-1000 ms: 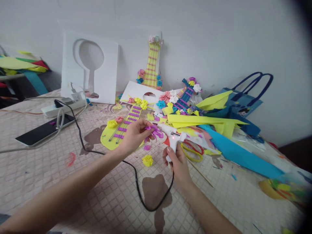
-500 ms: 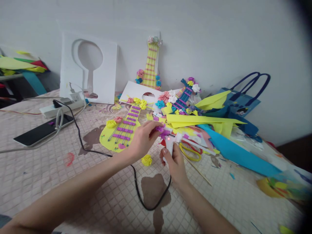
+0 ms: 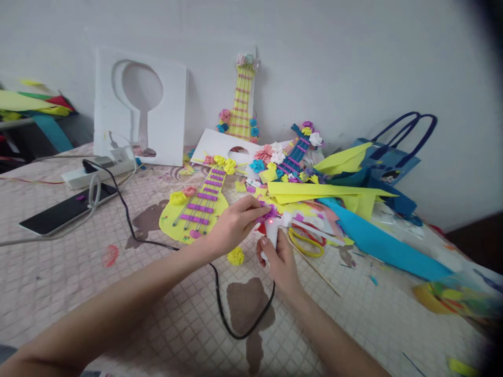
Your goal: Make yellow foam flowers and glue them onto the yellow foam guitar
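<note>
My right hand (image 3: 278, 255) is wrapped round a white glue gun (image 3: 272, 232) with a small red light lit on it. A black cord (image 3: 218, 298) loops from its handle over the table. Between the fingertips of my left hand (image 3: 240, 220) is a purple crepe-paper flower (image 3: 269, 211), held close to the glue gun's front end. Left of my hands lies a yellow paper guitar (image 3: 167, 224) with purple strips, grey strings and paper flowers. A loose yellow paper flower (image 3: 236, 256) rests on the table below my left wrist.
Scissors (image 3: 308, 246) with yellow and red handles and a thin wooden stick (image 3: 318, 275) lie right of my hands. Yellow sheets (image 3: 330, 192) and a blue strip (image 3: 393, 251) spread rightward near a blue bag (image 3: 404, 162). A power strip (image 3: 96, 175) and a phone (image 3: 58, 212) are left.
My left hand has moved slightly right, bringing the purple flower closer over the glue gun's front end. My right hand keeps its grip, and the camera view has shifted a little.
</note>
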Tool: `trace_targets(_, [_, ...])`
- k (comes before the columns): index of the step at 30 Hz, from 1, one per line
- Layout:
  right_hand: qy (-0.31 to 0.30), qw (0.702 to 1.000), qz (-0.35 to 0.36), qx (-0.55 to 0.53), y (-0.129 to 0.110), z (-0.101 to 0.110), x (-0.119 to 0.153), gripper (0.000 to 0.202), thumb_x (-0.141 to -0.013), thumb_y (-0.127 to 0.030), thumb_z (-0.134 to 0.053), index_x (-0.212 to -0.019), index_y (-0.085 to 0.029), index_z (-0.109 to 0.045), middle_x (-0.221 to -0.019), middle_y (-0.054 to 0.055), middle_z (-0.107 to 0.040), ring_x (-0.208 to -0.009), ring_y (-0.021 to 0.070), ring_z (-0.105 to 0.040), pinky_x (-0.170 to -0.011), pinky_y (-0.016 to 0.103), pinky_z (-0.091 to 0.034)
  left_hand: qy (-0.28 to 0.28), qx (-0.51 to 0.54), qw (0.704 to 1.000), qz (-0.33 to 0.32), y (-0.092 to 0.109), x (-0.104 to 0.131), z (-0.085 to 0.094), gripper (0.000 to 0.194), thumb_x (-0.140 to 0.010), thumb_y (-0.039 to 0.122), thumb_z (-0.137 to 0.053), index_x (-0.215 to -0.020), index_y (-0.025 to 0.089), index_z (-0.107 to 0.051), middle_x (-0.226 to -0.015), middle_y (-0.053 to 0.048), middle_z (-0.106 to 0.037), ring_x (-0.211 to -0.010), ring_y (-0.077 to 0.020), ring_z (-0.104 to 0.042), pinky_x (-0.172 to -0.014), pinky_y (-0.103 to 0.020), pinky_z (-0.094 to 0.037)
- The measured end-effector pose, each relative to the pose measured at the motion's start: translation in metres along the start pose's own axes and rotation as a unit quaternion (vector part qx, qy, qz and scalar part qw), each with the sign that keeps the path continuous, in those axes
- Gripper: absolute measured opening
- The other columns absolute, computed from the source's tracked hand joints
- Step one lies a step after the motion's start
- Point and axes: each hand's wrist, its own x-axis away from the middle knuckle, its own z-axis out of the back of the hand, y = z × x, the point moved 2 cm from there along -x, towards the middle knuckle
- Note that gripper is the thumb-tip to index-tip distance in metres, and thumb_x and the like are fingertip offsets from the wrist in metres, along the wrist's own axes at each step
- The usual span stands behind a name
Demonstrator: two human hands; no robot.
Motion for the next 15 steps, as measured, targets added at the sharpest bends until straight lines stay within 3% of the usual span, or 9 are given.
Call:
trace_targets(2, [-0.014,1.0,-0.012,-0.01,0.002,-0.001,0.001,0.018,-0.087,-0.04,-0.052,-0.087,-0.023,-0.045,-0.065,-0.007,-0.05,-0.049,0.0066,-0.043,-0.043,0.019,-0.038,0.009,-0.034,0.999,-0.022,-0.005,-0.003,0.003,0.023,-0.092,0.017,-0.047,-0.106,0.017,-0.064,-0.09,-0.008,-0.059,-0.082,-0.0149,-0.056,-0.071,-0.029,-0.049])
trace_targets(8, [-0.028,1.0,-0.003,0.004,0.002,0.001,0.002,0.017,-0.088,-0.039,-0.051,-0.09,-0.023,-0.046,-0.063,-0.007,-0.05,-0.048,0.0061,-0.043,-0.044,0.018,-0.037,-0.017,-0.094,0.993,-0.069,-0.013,-0.008,0.004,0.02,-0.09,0.022,-0.053,-0.107,0.021,-0.064,-0.106,-0.006,-0.066,-0.107,-0.0225,-0.051,-0.088,-0.039,-0.04])
trace_targets(15, [-0.023,0.999,-0.017,0.034,0.006,0.003,0.001,0.018,-0.088,-0.04,-0.05,-0.089,-0.022,-0.046,-0.064,-0.007,-0.051,-0.048,0.0066,-0.042,-0.044,0.019,-0.036,-0.007,-0.118,0.992,-0.046,-0.014,-0.012,-0.003,0.014,-0.09,0.023,-0.053,-0.094,0.02,-0.066,-0.092,-0.004,-0.069,-0.097,-0.0189,-0.053,-0.086,-0.035,-0.037])
